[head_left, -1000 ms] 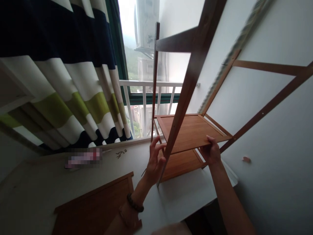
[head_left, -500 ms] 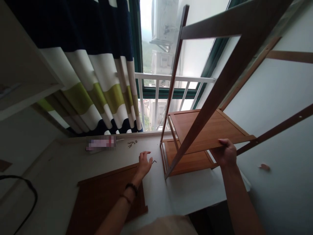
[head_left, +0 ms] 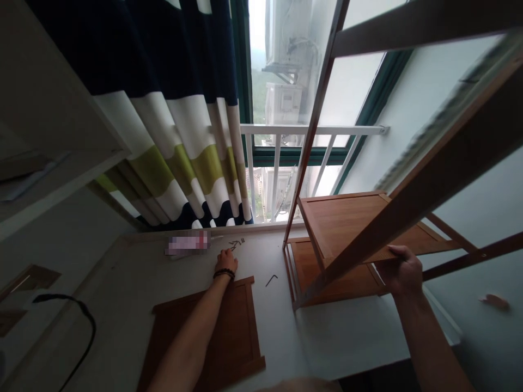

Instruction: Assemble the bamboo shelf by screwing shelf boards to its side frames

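My right hand (head_left: 402, 269) grips the front edge of the upper wooden shelf board (head_left: 347, 220), thumb on top and fingers underneath. That board sits within a brown wooden rack frame (head_left: 312, 130), above a lower shelf board (head_left: 327, 275). My left hand (head_left: 226, 263) is at the near edge of a small group of screws (head_left: 237, 243) on the white surface. Its fingers are curled together, tips down; whatever they pinch is hidden. A hex key (head_left: 271, 280) lies to the right of this hand. Below my left forearm lies a loose wooden panel (head_left: 241, 332).
A pink-and-white packet (head_left: 187, 243), blurred out, lies left of the screws on the white surface (head_left: 278, 326). Striped curtains (head_left: 183, 163) and a white railing (head_left: 278, 169) stand behind. A black cable (head_left: 92, 326) hangs at left. The rack's slanting post crosses the right side.
My left hand has moved left and away from me, from near the hex key to the screws. My right hand keeps its grip on the shelf board. The view has shifted left.
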`<state>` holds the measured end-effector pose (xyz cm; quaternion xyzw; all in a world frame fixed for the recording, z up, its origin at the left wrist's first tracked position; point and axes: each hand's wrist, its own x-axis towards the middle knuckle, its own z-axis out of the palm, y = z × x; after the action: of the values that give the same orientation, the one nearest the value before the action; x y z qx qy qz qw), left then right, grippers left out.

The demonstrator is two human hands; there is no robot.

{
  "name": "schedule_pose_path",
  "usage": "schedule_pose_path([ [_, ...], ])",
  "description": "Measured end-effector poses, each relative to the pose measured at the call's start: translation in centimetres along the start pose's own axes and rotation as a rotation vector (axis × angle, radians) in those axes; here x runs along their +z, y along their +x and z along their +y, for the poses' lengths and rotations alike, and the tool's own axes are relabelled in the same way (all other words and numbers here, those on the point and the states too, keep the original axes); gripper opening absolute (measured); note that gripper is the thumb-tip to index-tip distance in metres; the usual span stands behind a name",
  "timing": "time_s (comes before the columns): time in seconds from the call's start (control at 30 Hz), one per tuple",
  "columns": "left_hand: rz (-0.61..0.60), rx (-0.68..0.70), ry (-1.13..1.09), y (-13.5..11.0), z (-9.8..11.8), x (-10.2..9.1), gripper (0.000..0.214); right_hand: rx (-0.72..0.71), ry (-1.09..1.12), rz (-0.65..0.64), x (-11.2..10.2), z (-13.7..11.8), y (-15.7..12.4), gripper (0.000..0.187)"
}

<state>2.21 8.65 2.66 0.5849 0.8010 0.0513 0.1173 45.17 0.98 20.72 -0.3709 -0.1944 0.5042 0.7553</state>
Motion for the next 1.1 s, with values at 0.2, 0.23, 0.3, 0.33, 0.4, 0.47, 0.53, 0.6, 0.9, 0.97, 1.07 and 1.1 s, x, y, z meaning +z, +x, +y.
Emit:
schedule_pose_path([
  [0.2, -0.032, 0.019, -0.031, 3.1, -1.0, -0.4, 0.023, 0.042, 0.001, 0.076, -0.3, 0.2, 0.6, 0.005],
  [0.23, -0.031, 0.024, -0.038, 3.3, -1.1, -0.2, 0.02, 0.037, -0.005, 0.082, -0.4, 0.1, 0.6, 0.005],
  [0.3, -0.029, 0.033, -0.047, 3.5, -1.1, 0.1, 0.017, 0.011, -0.014, 0.091, -0.4, -0.1, 0.6, 0.005],
  [0.33, -0.026, 0.034, -0.047, 3.5, -1.1, 0.3, 0.018, -0.001, -0.016, 0.09, -0.4, -0.2, 0.5, 0.005],
  [0.4, -0.016, 0.039, -0.043, 3.4, -1.0, 0.5, 0.02, -0.011, -0.011, 0.081, -0.4, -0.3, 0.4, 0.006],
  [0.47, 0.005, 0.049, -0.043, 3.2, -1.0, 0.6, 0.022, -0.003, 0.004, 0.071, -0.4, -0.4, 0.2, 0.006],
  [0.53, 0.018, 0.056, -0.048, 3.0, -0.8, 0.5, 0.025, 0.017, 0.024, 0.064, -0.4, -0.3, 0.1, 0.006],
  [0.6, 0.011, 0.046, -0.048, 2.9, -0.5, 0.3, 0.031, 0.038, 0.039, 0.069, -0.4, -0.3, -0.2, 0.005],
  [0.9, 0.005, -0.013, -0.081, 3.0, 0.4, 0.4, 0.038, 0.089, 0.005, 0.157, -0.9, -1.2, -1.3, 0.004],
  [0.97, 0.024, -0.003, -0.109, 3.0, 0.2, 0.7, 0.036, 0.058, -0.018, 0.136, -0.6, -1.0, -1.2, 0.004],
  [1.07, 0.036, 0.049, -0.119, 2.9, -0.2, 1.1, 0.035, 0.006, -0.07, 0.1, 0.5, -0.4, -1.3, 0.004],
  [1.1, 0.038, 0.081, -0.107, 2.8, -0.3, 1.1, 0.036, -0.012, -0.087, 0.09, 0.8, -0.1, -1.4, 0.004],
])
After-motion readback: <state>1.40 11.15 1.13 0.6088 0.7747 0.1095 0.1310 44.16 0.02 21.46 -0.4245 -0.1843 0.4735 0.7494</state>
